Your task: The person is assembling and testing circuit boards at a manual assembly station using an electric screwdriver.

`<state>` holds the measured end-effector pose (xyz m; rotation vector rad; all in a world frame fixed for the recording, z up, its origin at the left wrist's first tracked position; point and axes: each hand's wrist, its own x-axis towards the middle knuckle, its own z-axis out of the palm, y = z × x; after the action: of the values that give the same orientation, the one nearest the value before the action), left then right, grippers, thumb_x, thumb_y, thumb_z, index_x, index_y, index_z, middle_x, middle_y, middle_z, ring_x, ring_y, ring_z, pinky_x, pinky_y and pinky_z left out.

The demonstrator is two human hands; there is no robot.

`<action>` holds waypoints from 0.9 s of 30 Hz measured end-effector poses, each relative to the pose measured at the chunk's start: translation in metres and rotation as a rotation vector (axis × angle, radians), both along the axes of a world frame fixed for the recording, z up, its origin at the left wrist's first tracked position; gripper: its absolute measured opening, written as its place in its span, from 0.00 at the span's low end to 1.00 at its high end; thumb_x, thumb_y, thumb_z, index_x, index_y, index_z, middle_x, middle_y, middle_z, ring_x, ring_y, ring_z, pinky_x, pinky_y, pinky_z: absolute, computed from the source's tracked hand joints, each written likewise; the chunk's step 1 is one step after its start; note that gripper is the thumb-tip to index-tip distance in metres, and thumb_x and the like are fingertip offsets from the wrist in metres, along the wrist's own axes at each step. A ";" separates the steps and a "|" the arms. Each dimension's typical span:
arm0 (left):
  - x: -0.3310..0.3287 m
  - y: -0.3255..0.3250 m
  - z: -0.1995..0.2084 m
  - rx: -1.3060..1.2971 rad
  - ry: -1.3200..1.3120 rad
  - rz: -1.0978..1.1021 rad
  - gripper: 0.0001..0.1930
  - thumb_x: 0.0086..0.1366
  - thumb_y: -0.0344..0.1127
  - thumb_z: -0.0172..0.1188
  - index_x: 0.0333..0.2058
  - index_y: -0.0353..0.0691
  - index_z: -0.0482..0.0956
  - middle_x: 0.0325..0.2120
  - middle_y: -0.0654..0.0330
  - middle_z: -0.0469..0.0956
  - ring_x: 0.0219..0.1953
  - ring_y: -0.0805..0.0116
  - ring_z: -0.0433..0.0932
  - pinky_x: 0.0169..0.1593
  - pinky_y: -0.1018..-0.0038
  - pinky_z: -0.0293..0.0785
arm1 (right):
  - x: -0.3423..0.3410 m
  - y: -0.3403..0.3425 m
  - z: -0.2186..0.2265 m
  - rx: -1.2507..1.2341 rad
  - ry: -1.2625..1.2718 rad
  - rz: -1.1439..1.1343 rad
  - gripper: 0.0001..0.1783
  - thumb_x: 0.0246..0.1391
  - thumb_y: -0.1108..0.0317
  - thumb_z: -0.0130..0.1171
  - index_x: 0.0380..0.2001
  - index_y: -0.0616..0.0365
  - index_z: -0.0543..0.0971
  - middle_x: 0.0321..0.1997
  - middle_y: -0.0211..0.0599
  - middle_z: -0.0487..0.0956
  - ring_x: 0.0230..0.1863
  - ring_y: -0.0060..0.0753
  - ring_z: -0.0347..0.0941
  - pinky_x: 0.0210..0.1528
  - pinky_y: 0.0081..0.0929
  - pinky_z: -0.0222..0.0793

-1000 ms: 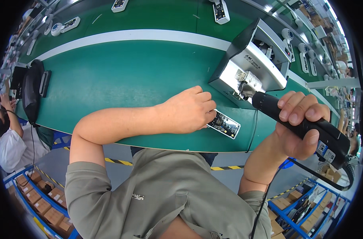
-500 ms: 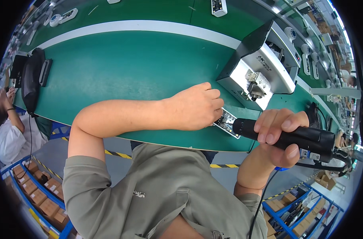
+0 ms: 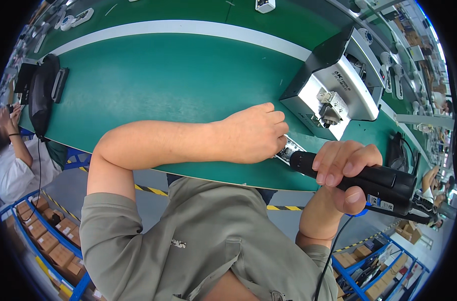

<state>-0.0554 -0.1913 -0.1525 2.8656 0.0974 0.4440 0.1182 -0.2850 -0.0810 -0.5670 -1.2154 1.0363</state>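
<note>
On the green workbench, close to its front edge, lies a narrow white housing with a circuit board (image 3: 292, 148). My left hand (image 3: 253, 134) is closed over the housing's left end, its fingertips hidden beneath the knuckles. From the right, a black corded electric screwdriver (image 3: 391, 186) slants across the board. My right hand (image 3: 346, 163) wraps round its barrel, and its nose covers the lower right part of the housing. Whether the bit touches a screw is hidden.
A silver and black screw feeder machine (image 3: 339, 90) stands just beyond the housing. At the bench's left end are a dark pouch (image 3: 41, 98) and a co-worker in white (image 3: 25, 168). Blue racks with cardboard boxes (image 3: 50, 241) stand behind me.
The screwdriver's nose has shifted slightly left over the board, and its rear end has dropped a little. My left hand keeps its hold. The whole view has shifted slightly.
</note>
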 end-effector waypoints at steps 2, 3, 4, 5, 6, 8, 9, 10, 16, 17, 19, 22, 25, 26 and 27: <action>0.001 0.000 -0.001 0.011 -0.028 0.004 0.12 0.50 0.40 0.62 0.32 0.41 0.78 0.31 0.62 0.71 0.35 0.65 0.67 0.43 0.71 0.64 | 0.000 0.001 -0.001 0.017 -0.041 0.016 0.19 0.40 0.63 0.66 0.34 0.57 0.71 0.19 0.33 0.75 0.19 0.28 0.72 0.28 0.25 0.71; 0.001 0.000 -0.001 0.021 -0.057 0.007 0.09 0.51 0.39 0.60 0.30 0.42 0.79 0.29 0.62 0.72 0.33 0.65 0.68 0.42 0.71 0.64 | 0.001 0.001 -0.002 0.035 -0.084 0.032 0.18 0.43 0.61 0.64 0.35 0.56 0.70 0.20 0.32 0.75 0.19 0.27 0.72 0.28 0.25 0.71; 0.001 0.000 -0.001 0.032 -0.086 0.011 0.07 0.53 0.38 0.58 0.28 0.42 0.79 0.27 0.62 0.72 0.32 0.65 0.68 0.41 0.72 0.63 | 0.002 0.001 -0.003 0.052 -0.126 0.048 0.17 0.47 0.60 0.62 0.36 0.55 0.70 0.21 0.30 0.75 0.20 0.26 0.72 0.29 0.24 0.70; 0.001 0.000 -0.001 0.044 -0.116 0.014 0.07 0.54 0.36 0.56 0.25 0.42 0.80 0.25 0.62 0.73 0.31 0.66 0.68 0.39 0.72 0.63 | 0.003 0.001 -0.003 0.070 -0.170 0.063 0.16 0.50 0.58 0.60 0.37 0.54 0.69 0.22 0.29 0.75 0.20 0.25 0.72 0.29 0.24 0.70; 0.002 0.000 0.000 0.046 -0.118 0.012 0.07 0.54 0.36 0.56 0.25 0.42 0.80 0.25 0.62 0.73 0.31 0.66 0.68 0.39 0.72 0.63 | 0.004 0.000 -0.002 0.073 -0.172 0.060 0.16 0.50 0.58 0.60 0.37 0.54 0.69 0.22 0.29 0.75 0.20 0.25 0.72 0.29 0.24 0.70; 0.001 0.001 0.001 0.016 -0.063 0.008 0.09 0.52 0.39 0.59 0.30 0.41 0.79 0.29 0.61 0.72 0.33 0.65 0.68 0.42 0.71 0.64 | 0.008 -0.001 0.003 0.068 -0.148 0.042 0.16 0.50 0.58 0.59 0.38 0.54 0.70 0.23 0.28 0.75 0.22 0.25 0.73 0.30 0.24 0.70; 0.001 0.001 0.001 0.002 -0.036 0.008 0.12 0.51 0.40 0.61 0.32 0.41 0.79 0.32 0.61 0.72 0.35 0.65 0.68 0.43 0.71 0.64 | 0.010 -0.001 0.006 0.067 -0.136 0.035 0.16 0.51 0.57 0.59 0.38 0.54 0.70 0.23 0.28 0.75 0.23 0.25 0.73 0.31 0.25 0.70; 0.000 0.001 0.002 -0.011 -0.009 0.008 0.15 0.50 0.41 0.63 0.34 0.40 0.78 0.34 0.61 0.72 0.36 0.64 0.68 0.44 0.71 0.64 | 0.013 -0.001 0.010 0.066 -0.125 0.028 0.17 0.51 0.57 0.59 0.38 0.54 0.70 0.24 0.27 0.75 0.23 0.25 0.73 0.32 0.25 0.70; 0.001 0.000 0.003 -0.005 0.011 0.005 0.15 0.51 0.42 0.63 0.35 0.40 0.78 0.35 0.60 0.73 0.37 0.64 0.68 0.44 0.70 0.64 | 0.044 0.000 0.046 0.231 -0.128 -0.188 0.17 0.55 0.58 0.55 0.43 0.56 0.71 0.28 0.33 0.75 0.25 0.29 0.72 0.36 0.30 0.69; 0.000 0.000 0.004 -0.005 0.012 0.004 0.15 0.51 0.42 0.63 0.35 0.40 0.78 0.36 0.60 0.73 0.37 0.64 0.68 0.44 0.70 0.64 | 0.046 0.004 0.044 0.244 -0.145 -0.190 0.17 0.54 0.58 0.55 0.43 0.56 0.71 0.28 0.33 0.75 0.25 0.29 0.71 0.36 0.30 0.69; -0.001 0.001 0.004 -0.007 0.016 -0.001 0.15 0.51 0.42 0.63 0.35 0.40 0.78 0.36 0.60 0.74 0.37 0.64 0.68 0.44 0.70 0.64 | 0.051 0.013 0.041 0.269 -0.179 -0.196 0.17 0.54 0.59 0.54 0.43 0.57 0.71 0.27 0.33 0.74 0.24 0.29 0.70 0.36 0.30 0.69; 0.000 0.001 0.004 -0.007 0.012 -0.008 0.15 0.51 0.42 0.63 0.35 0.40 0.78 0.37 0.60 0.74 0.38 0.64 0.68 0.44 0.70 0.64 | 0.053 0.022 0.040 0.278 -0.224 -0.180 0.17 0.54 0.59 0.54 0.42 0.57 0.71 0.27 0.33 0.74 0.24 0.29 0.70 0.36 0.29 0.69; 0.002 0.002 0.004 -0.012 -0.008 -0.018 0.15 0.51 0.42 0.63 0.35 0.40 0.78 0.37 0.60 0.74 0.38 0.64 0.68 0.44 0.70 0.64 | 0.052 0.025 0.039 0.257 -0.314 -0.120 0.17 0.53 0.59 0.54 0.42 0.57 0.71 0.27 0.33 0.74 0.26 0.28 0.71 0.36 0.28 0.68; 0.002 0.001 0.004 -0.012 -0.007 -0.015 0.15 0.51 0.42 0.63 0.35 0.40 0.78 0.37 0.60 0.74 0.38 0.64 0.68 0.44 0.70 0.64 | 0.050 0.025 0.038 0.257 -0.312 -0.118 0.17 0.53 0.59 0.54 0.42 0.57 0.71 0.27 0.33 0.74 0.26 0.28 0.71 0.36 0.28 0.68; 0.001 0.001 0.003 -0.013 0.000 -0.009 0.15 0.51 0.42 0.63 0.35 0.40 0.78 0.37 0.60 0.74 0.38 0.64 0.68 0.43 0.70 0.64 | 0.048 0.025 0.037 0.226 -0.278 -0.100 0.17 0.53 0.59 0.54 0.42 0.57 0.71 0.27 0.33 0.74 0.26 0.28 0.71 0.36 0.28 0.68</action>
<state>-0.0544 -0.1902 -0.1491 2.8522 0.0864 0.4395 0.1657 -0.2604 -0.0443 -0.6009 -1.5109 0.7393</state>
